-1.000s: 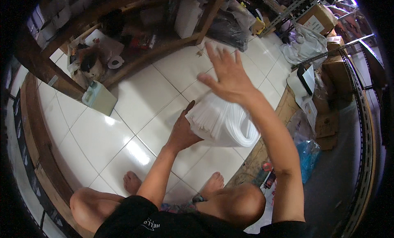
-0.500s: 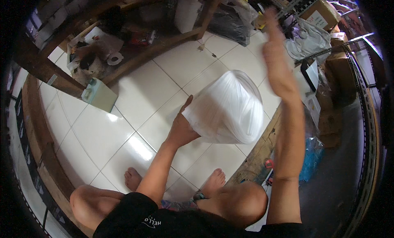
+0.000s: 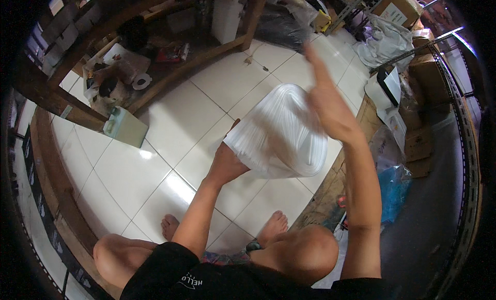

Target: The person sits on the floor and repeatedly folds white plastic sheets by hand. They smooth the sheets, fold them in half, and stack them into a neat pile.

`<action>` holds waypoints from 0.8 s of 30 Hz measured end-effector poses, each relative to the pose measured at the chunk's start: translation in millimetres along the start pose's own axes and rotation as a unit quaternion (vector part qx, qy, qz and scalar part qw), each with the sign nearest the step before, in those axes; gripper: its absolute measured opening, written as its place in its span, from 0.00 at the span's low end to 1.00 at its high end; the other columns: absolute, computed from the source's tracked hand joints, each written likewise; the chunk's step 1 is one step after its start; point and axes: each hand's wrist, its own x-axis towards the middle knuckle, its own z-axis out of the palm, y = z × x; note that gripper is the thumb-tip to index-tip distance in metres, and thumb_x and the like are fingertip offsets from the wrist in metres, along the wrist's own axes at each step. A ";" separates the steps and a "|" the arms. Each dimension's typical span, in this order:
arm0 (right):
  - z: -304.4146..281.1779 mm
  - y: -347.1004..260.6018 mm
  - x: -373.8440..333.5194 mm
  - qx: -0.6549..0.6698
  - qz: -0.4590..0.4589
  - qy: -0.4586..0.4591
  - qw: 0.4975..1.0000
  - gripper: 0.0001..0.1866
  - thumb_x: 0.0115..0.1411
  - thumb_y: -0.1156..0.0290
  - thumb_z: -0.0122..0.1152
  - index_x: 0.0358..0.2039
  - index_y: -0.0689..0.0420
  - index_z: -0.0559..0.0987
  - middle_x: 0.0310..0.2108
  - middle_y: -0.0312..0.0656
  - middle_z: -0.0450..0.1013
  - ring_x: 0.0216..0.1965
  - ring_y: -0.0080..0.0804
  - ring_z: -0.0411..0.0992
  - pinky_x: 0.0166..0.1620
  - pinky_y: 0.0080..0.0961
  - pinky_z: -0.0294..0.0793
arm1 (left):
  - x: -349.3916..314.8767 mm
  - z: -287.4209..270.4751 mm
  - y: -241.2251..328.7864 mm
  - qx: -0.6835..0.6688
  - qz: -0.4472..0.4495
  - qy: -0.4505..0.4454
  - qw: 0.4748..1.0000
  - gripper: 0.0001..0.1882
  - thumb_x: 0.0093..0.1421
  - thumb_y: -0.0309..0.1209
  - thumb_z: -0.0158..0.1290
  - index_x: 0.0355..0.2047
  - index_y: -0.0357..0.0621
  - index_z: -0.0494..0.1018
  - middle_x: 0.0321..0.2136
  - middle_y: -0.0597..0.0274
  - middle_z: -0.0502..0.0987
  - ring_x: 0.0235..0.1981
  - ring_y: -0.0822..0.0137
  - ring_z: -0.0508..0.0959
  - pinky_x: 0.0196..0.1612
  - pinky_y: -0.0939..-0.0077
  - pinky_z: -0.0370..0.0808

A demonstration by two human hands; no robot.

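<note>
A thick folded bundle of thin white plastic sheets (image 3: 274, 140) is held above the tiled floor in front of me. My left hand (image 3: 227, 163) is closed on its left end, with the thumb along the upper edge and the other fingers hidden underneath. The many layers fan out near that grip and curve round in a fold on the right. My right hand (image 3: 333, 109) is at the upper right of the bundle, fingers stretched out and smeared by motion, holding nothing. It overlaps the fold in view; whether it touches, I cannot tell.
A pale jerrycan (image 3: 126, 127) stands on the left by a wooden rack (image 3: 170, 75) with clutter on its lower shelf. Cardboard boxes (image 3: 398, 10), a grey-white sack (image 3: 382, 41) and a metal shelf frame (image 3: 454, 83) line the right. Blue plastic (image 3: 395, 191) lies beside my right forearm.
My right hand has swung down and left, from the upper right to the bundle's fold. The left hand keeps its grip, and the bundle has shifted slightly left.
</note>
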 end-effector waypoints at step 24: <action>281.1 73.0 -187.2 0.190 0.226 0.264 0.918 0.33 0.53 0.73 0.67 0.59 0.61 0.67 0.58 0.51 0.66 0.59 0.50 0.65 0.61 0.38 0.64 | -33.1 26.9 44.1 0.071 -0.110 -0.005 0.991 0.22 0.62 0.36 0.54 0.54 0.38 0.72 0.51 0.45 0.75 0.54 0.47 0.74 0.57 0.57 0.68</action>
